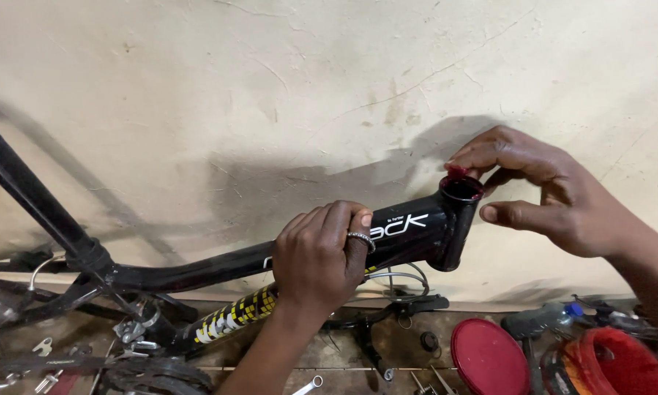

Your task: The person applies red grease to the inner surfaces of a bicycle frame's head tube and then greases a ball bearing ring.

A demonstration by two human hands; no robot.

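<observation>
Left hand (320, 257) curled tight in a full grasp, forearm rising from below (ring on one finger); right hand (545, 189) arched just beyond it, fingertips (457, 170) pinched downward

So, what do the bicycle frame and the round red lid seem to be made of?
The bicycle frame looks like metal tubing with glossy black paint: it shows highlights along the tube. The round red lid seems to be smooth plastic with a soft sheen, though this is uncertain.
</observation>
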